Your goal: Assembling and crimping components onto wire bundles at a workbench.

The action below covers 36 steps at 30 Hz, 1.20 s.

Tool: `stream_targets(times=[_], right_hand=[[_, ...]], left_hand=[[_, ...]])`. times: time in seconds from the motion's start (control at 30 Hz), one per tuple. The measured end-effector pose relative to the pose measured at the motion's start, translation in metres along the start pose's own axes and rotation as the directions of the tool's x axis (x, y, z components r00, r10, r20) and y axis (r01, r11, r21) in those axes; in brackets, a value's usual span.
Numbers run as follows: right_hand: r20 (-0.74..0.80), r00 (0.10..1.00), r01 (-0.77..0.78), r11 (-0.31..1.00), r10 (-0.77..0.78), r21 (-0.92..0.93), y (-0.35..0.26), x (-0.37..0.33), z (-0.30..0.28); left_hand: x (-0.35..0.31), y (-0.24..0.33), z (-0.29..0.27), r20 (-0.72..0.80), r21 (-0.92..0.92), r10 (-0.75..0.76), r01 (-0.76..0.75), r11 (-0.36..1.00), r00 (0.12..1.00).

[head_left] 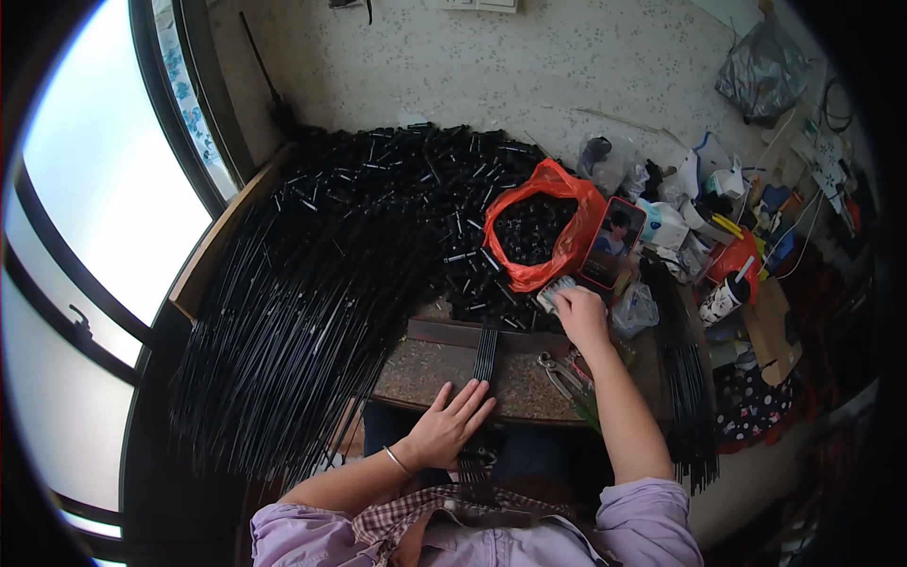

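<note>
My left hand (452,421) lies with its fingers stretched out at the front edge of the table. Its fingertips touch a narrow row of thin black rods (486,353), laid side by side across the table edge. My right hand (580,312) is closed on a small pale, patterned object (553,295), partly covered by the fingers, so its kind is unclear. That hand is just in front of an orange-red plastic bag (588,203) with its mouth spread, holding many short black tubular parts (534,231). A dark bar (444,333) lies along the table behind my left hand.
A large bundle of long black rods (293,321) hangs over the left edge. Short black parts (378,165) are heaped behind. Pincers (559,376) lie by my right forearm. A phone (612,241) leans beside the bag; a patterned cup (726,298) and more rods (682,378) are right.
</note>
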State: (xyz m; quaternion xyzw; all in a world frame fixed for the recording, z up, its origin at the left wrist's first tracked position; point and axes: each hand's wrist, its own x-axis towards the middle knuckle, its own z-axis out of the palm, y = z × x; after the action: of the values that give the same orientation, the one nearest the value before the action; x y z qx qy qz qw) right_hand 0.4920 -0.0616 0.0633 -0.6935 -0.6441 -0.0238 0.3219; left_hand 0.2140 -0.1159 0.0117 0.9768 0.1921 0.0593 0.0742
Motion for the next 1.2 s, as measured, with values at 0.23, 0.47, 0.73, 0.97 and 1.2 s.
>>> stream_targets(times=[0.23, 0.47, 0.73, 0.97, 1.2], right_hand=[[-0.061, 0.995, 0.061, 0.970, -0.077, -0.233, 0.062, -0.017, 0.026], [-0.081, 0.976, 0.202, 0.979, -0.200, 0.014, 0.019, -0.004, 0.023], [0.217, 0.953, 0.186, 0.973, -0.213, 0.140, -0.005, -0.026, 0.057], [0.207, 0.963, 0.140, 0.976, -0.173, 0.165, -0.002, -0.027, 0.059], [0.194, 0.947, 0.225, 0.959, -0.258, 0.175, -0.002, -0.021, 0.057]], left_hand=[[-0.005, -0.006, -0.003, 0.040, -0.074, -0.024, 0.027, 0.997, 0.999], [0.002, -0.014, 0.000, 0.031, -0.070, -0.036, 0.038, 0.997, 0.999], [0.009, -0.012, -0.008, 0.039, -0.185, -0.048, 0.054, 0.981, 0.998], [0.010, -0.013, -0.008, 0.070, -0.141, -0.062, 0.072, 0.987, 0.996], [0.011, -0.013, -0.003, 0.015, -0.112, -0.060, 0.061, 0.992, 0.998]])
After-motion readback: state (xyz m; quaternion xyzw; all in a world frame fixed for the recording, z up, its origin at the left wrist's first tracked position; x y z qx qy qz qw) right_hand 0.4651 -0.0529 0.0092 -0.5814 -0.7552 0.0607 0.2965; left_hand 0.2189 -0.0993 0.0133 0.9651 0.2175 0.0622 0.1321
